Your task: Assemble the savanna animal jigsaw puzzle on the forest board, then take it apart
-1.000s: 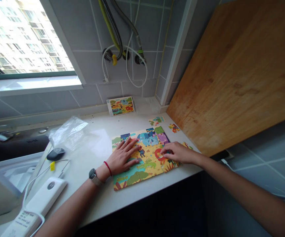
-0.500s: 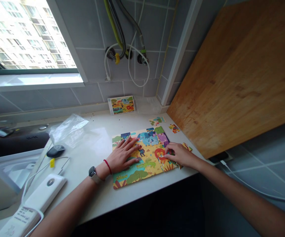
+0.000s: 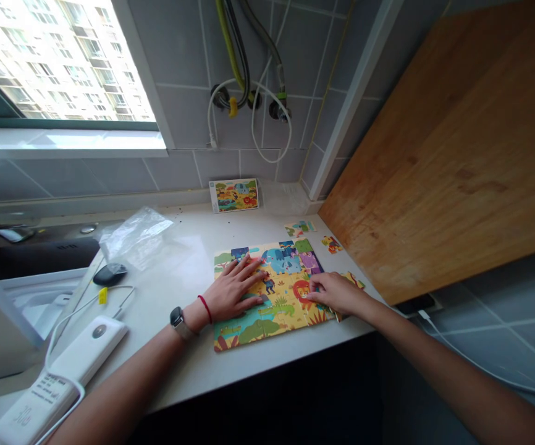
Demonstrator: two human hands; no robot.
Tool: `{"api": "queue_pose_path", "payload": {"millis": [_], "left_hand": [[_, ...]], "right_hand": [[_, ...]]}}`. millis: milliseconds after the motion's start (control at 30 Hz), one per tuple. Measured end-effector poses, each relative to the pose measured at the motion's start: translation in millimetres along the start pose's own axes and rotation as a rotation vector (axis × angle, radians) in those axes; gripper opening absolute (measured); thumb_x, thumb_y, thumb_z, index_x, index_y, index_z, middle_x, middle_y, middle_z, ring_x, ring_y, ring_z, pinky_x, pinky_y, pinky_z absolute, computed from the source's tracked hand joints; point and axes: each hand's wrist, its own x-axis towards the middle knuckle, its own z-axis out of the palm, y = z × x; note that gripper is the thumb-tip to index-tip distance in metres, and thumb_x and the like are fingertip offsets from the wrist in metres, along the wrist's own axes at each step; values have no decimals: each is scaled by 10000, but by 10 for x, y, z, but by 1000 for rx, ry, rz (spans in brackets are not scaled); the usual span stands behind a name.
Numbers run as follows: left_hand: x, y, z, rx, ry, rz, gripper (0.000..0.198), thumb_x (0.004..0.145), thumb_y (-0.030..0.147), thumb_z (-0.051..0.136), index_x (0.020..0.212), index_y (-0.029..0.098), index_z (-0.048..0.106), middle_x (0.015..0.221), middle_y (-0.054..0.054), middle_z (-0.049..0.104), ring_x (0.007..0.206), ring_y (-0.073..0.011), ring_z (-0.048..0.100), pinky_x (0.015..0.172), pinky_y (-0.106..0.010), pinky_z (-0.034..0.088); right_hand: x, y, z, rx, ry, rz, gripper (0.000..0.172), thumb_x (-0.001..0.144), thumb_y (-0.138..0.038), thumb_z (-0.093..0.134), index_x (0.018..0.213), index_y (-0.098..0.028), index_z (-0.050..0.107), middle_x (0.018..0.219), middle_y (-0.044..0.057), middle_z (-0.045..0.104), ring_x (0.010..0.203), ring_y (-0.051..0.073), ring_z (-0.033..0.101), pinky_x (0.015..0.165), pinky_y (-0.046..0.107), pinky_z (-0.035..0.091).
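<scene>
My left hand (image 3: pixel 236 290) lies flat with fingers spread on the left part of a colourful animal jigsaw puzzle (image 3: pixel 272 330). My right hand (image 3: pixel 335 292) is closed in a pinch at the puzzle's right side, its thumb and forefinger on a puzzle piece beside the red-maned lion (image 3: pixel 300 290). The curled fingers hide most of that piece. Dark blue patches of backing show along the puzzle's top edge. Partly covered by my right hand, more loose pieces (image 3: pixel 355 280) lie just right of the puzzle.
Loose pieces (image 3: pixel 300 228) and another piece (image 3: pixel 332 244) lie behind the puzzle. A picture card (image 3: pixel 235 195) leans at the wall. Leftward are a clear plastic bag (image 3: pixel 138 238), a black mouse-like object (image 3: pixel 110 274) and a white power bank (image 3: pixel 63 377) with cable. A wooden board (image 3: pixel 457 154) stands right.
The whole view has shifted slightly. Both hands stay in nearly the same places on the puzzle, the left flat and the right pinching beside the lion.
</scene>
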Motion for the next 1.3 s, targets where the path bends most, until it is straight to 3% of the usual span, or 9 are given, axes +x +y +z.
{"api": "queue_pose_path", "payload": {"millis": [300, 467, 600, 700, 867, 933, 1000, 1100, 1300], "left_hand": [[5, -9, -39, -44, -12, -3, 680, 1036, 690, 455, 1600, 310, 450, 1734, -62, 280, 1598, -422, 216, 1264, -646, 251], [-6, 166, -150, -54, 35, 68, 513, 1054, 583, 506, 1456, 286, 619, 1659, -84, 438, 1590, -423, 246, 1249, -655, 283], [136, 591, -251, -119, 30, 258, 414, 1064, 516, 524, 1380, 283, 657, 1505, -68, 621, 1493, -348, 465, 1239, -561, 356], [368, 848, -249, -105, 16, 278, 410, 1049, 507, 557, 1359, 260, 662, 1525, -85, 599, 1432, -358, 532, 1156, -534, 455], [696, 924, -141, -32, 33, 324, 325, 1044, 440, 585, 1278, 247, 700, 1469, -94, 628, 1421, -366, 523, 1119, -538, 466], [762, 901, -106, -31, 59, 325, 277, 1053, 409, 573, 1216, 236, 715, 1418, -97, 654, 1375, -343, 558, 1097, -515, 478], [811, 886, -74, -38, 81, 335, 248, 1058, 388, 567, 1147, 219, 724, 1364, -103, 677, 1306, -314, 599, 1059, -480, 498], [874, 885, -8, -41, 129, 356, 235, 1064, 349, 546, 1068, 198, 725, 1298, -98, 705, 1232, -289, 631, 1011, -451, 509], [914, 877, 138, -91, 258, 380, 184, 1035, 233, 529, 958, 191, 692, 1096, -76, 766, 1088, -233, 678, 904, -385, 507]], "right_hand": [[33, -28, -50, -22, -27, 8, 189, 858, -396, 748, 795, -222, 713, 770, 23, 728, 718, 190, 647, 577, 268, 318], [17, 27, -87, 26, 8, -57, 178, 845, -364, 749, 760, -220, 687, 724, 10, 704, 686, 185, 627, 584, 268, 332], [71, 131, -120, 135, 179, -62, 251, 925, -413, 640, 775, -212, 647, 683, 0, 667, 650, 176, 600, 609, 274, 379], [151, 164, -62, 250, 313, -145, 271, 990, -422, 532, 869, -212, 655, 823, 35, 725, 759, 200, 664, 707, 301, 469], [158, 285, -74, 391, 523, -323, 270, 1038, -369, 472, 1092, -219, 690, 1147, 102, 715, 1114, 243, 671, 992, 377, 519], [75, 415, -171, 352, 449, -348, 251, 1026, -366, 524, 1127, -228, 708, 1178, 104, 706, 1146, 250, 663, 1033, 403, 517], [-33, 563, -275, 244, 216, -406, 278, 971, -378, 659, 1210, -251, 717, 1297, 102, 680, 1252, 267, 625, 1118, 430, 479], [-158, 735, -355, 104, -32, -456, 584, 816, -333, 851, 1369, -300, 666, 1480, 87, 598, 1400, 301, 528, 1193, 467, 425], [-170, 832, -270, 86, 8, -464, 491, 846, -217, 799, 1311, -329, 690, 1283, 64, 675, 1227, 264, 634, 1068, 392, 533]]}}
